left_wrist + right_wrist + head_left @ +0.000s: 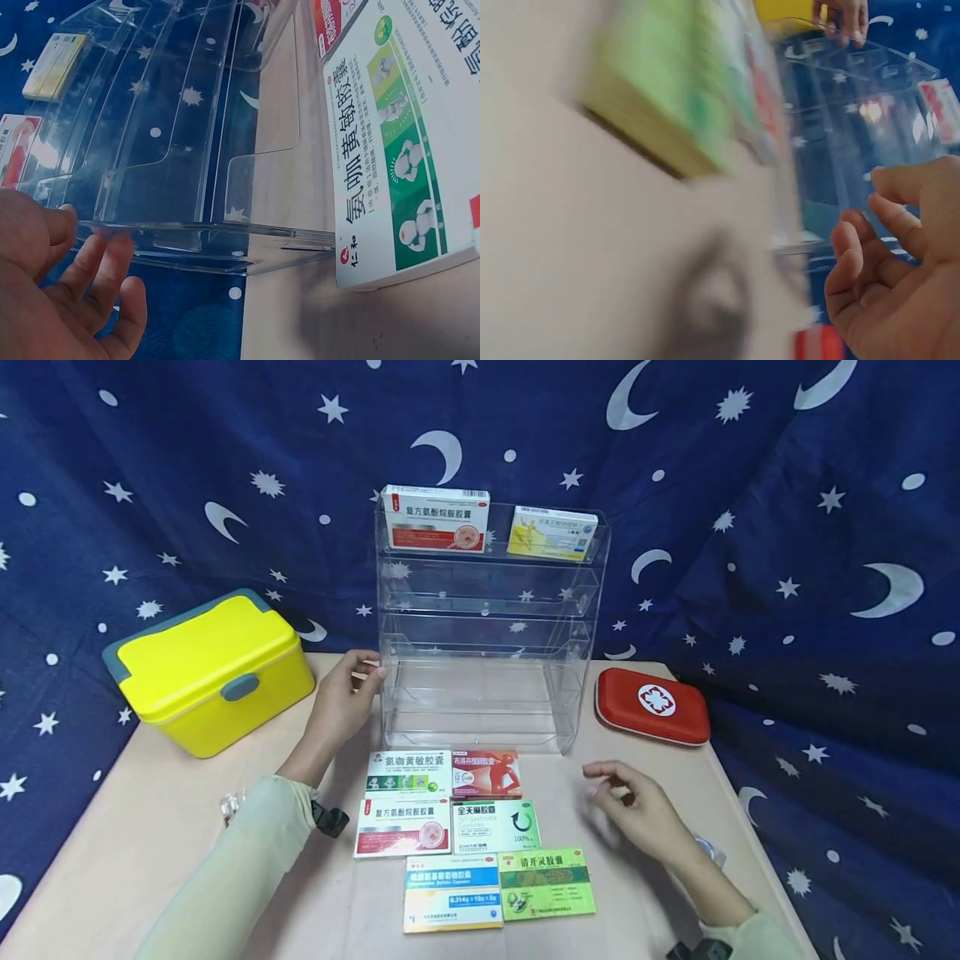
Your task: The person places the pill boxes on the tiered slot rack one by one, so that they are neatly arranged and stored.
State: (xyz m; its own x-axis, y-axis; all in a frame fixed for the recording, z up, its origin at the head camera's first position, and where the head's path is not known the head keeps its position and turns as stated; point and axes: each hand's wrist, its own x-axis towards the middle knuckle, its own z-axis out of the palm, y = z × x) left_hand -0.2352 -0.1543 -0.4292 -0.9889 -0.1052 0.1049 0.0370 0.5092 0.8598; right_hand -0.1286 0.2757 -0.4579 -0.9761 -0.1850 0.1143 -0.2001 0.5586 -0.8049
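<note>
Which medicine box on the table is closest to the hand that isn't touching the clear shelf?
The bright green box in the front row. It lies nearest the right hand, at the right end; the other five boxes sit farther left or back.

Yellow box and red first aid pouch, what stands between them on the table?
In the head view, the clear acrylic shelf rack stands between the yellow box and the red pouch; the left hand touches its side.
</note>
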